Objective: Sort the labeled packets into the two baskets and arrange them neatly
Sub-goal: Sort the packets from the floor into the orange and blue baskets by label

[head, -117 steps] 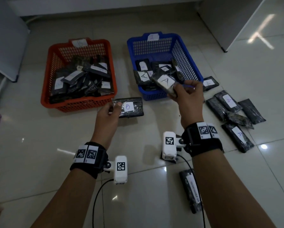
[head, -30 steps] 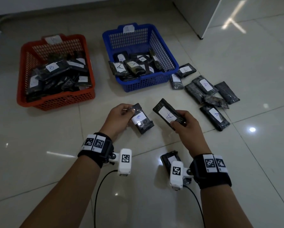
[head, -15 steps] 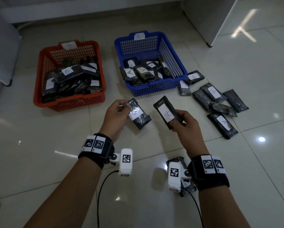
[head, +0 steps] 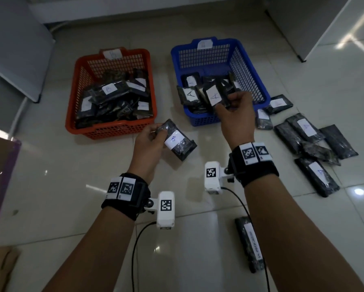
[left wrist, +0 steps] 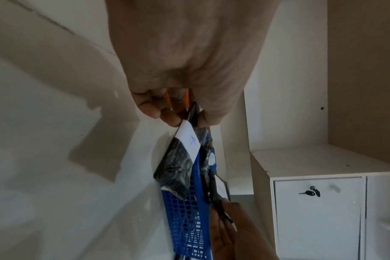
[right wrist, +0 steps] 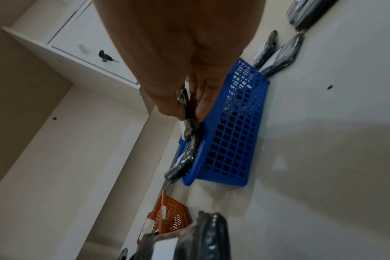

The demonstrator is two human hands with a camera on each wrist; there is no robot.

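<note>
From the head camera we see our left hand (head: 148,142) pinching one end of a black packet marked B (head: 178,143), held above the floor just in front of the orange basket (head: 111,129). Our right hand (head: 237,114) grips a black packet marked A (head: 216,95) between thumb and curled fingers, over the near edge of the blue basket (head: 250,76). The orange basket, tagged B, is heaped with black packets; the blue one holds fewer, several showing an A. More packets (head: 307,133) lie loose on the tiled floor (head: 50,165) to the right of the blue basket, and a single packet (head: 249,243) lies near our right forearm.

From the left wrist camera, the thumb and fingertips (left wrist: 169,119) of our left hand close on the top of the B packet (left wrist: 178,158), which hangs down in front of the blue basket (left wrist: 185,219). Our right hand (left wrist: 234,228) shows at the bottom.

From the right wrist camera, our right hand (right wrist: 189,91) clamps the A packet (right wrist: 187,140) edge-on beside the wall of the blue basket (right wrist: 229,137); the orange basket (right wrist: 172,216) lies beyond.
</note>
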